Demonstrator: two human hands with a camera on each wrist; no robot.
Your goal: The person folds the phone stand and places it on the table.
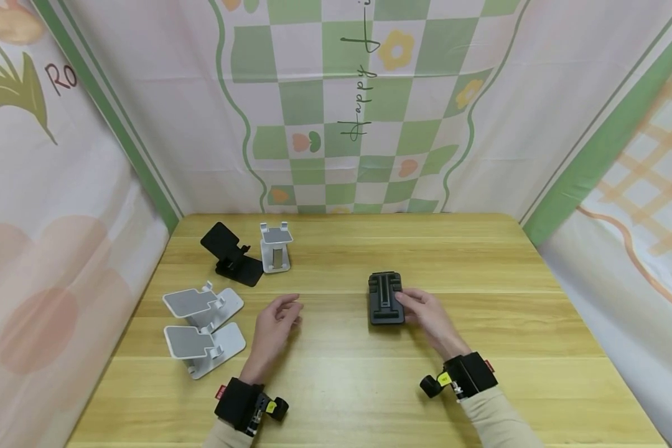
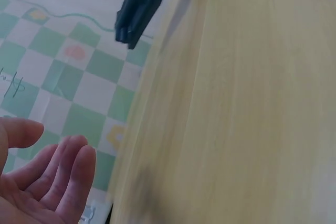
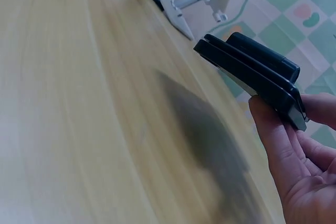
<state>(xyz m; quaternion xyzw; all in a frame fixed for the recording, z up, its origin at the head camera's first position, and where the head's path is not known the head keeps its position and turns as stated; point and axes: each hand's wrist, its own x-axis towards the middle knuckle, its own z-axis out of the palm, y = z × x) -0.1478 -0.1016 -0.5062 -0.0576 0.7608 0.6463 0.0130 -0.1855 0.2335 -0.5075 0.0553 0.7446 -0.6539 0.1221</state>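
Note:
A folded black phone stand (image 1: 385, 298) is pinched at its right edge by my right hand (image 1: 429, 318). The right wrist view shows the thumb on the upper side of the folded stand (image 3: 247, 69) and fingers beneath it, with its shadow on the wood below. My left hand (image 1: 274, 326) hovers over the table with loosely bent fingers and nothing in them. In the left wrist view its fingers (image 2: 79, 177) are apart from the thumb. Nearest to the left hand are two unfolded white phone stands (image 1: 192, 303) (image 1: 190, 342) with grey pads.
Farther back on the left stand an unfolded black phone stand (image 1: 239, 264) and a smaller white one (image 1: 276, 246), side by side. The wooden table (image 1: 336, 398) ends at a patterned cloth backdrop (image 1: 341, 93), with more cloth along both sides.

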